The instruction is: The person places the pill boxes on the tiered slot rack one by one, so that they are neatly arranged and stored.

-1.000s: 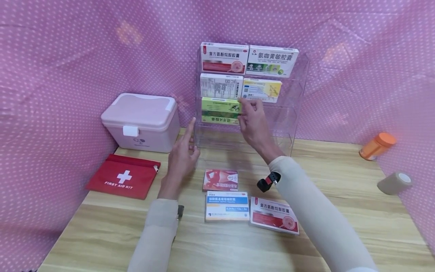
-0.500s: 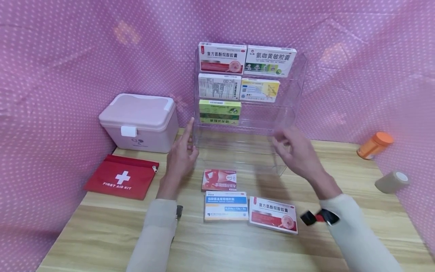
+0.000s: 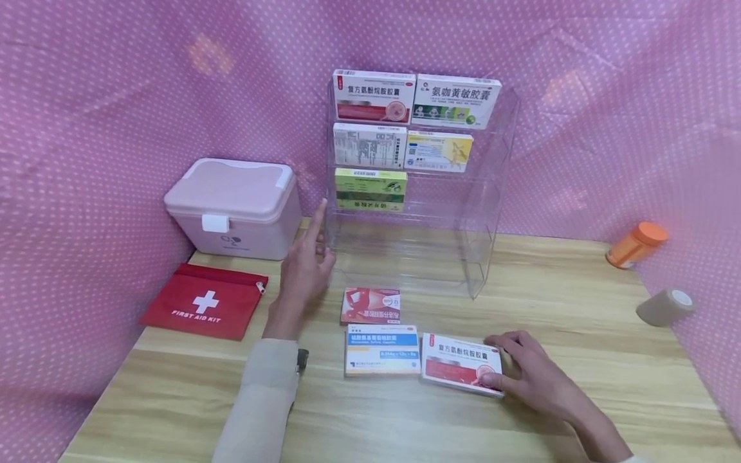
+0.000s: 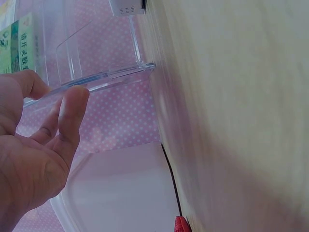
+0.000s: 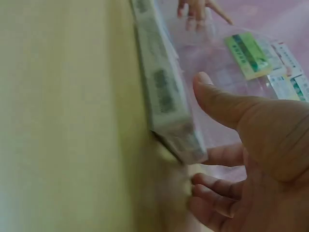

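And it's the right hand [image 3: 535, 376], thumb and fingers spread wide about the right end of the red-and-white capsule box [image 3: 454, 361] on the bench [image 3: 579, 289]; left hand [image 3: 303, 267], index straight, at the left side of the clear rack [image 3: 491, 186].

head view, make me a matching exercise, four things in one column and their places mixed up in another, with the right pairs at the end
Things:
1. green box
2. red first aid pouch
3. orange bottle
4. right hand

Places:
A. in front of the pink case
B. at the right end of the red-and-white box on the table
C. on the clear rack, below the other boxes there
D. at the table's right side, beyond the grey-green cylinder

Right pairs: 1-C, 2-A, 3-D, 4-B
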`<state>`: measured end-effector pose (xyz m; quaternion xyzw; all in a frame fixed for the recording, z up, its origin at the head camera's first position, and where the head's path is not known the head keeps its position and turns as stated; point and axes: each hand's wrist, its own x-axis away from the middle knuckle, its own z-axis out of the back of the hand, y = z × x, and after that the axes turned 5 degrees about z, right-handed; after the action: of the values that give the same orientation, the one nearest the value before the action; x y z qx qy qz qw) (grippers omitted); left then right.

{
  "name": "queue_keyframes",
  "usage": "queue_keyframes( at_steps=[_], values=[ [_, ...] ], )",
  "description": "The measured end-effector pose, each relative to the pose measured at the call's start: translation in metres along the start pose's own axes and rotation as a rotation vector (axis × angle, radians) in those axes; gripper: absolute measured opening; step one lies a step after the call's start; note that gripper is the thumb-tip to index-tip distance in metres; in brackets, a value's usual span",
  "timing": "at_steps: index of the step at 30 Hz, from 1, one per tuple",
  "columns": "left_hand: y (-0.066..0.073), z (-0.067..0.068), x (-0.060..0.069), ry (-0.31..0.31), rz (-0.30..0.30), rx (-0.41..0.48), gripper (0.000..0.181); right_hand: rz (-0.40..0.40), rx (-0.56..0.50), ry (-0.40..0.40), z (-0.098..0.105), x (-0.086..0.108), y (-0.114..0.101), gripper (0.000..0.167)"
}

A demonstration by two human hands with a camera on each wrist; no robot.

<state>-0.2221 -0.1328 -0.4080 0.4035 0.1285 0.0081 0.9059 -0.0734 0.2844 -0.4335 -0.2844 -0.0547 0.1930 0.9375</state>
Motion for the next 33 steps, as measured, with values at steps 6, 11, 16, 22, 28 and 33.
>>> queue_keyframes(
  at_steps=[6,11,16,22,28,33],
  values=[
    [0.001,0.003,0.000,0.003,0.011,0.002,0.116,-0.067,-0.009,0.040,-0.003,0.013,0.001,0.065],
    [0.002,0.003,0.000,0.004,-0.004,0.009,0.116,-0.101,-0.059,0.086,0.010,0.029,0.018,0.065],
    [0.004,0.003,-0.003,0.003,-0.013,0.012,0.114,-0.206,-0.140,0.117,0.022,0.037,0.028,0.065],
    [0.004,0.001,-0.003,-0.007,-0.002,-0.003,0.116,-0.063,-0.123,0.295,0.041,0.026,0.025,0.059],
    [0.003,0.001,-0.002,-0.007,-0.002,-0.002,0.116,0.056,-0.067,0.467,0.085,-0.023,-0.005,0.061],
    [0.002,0.001,0.000,-0.006,-0.001,-0.009,0.117,0.171,0.028,0.617,0.119,-0.083,-0.036,0.054]
  ],
)
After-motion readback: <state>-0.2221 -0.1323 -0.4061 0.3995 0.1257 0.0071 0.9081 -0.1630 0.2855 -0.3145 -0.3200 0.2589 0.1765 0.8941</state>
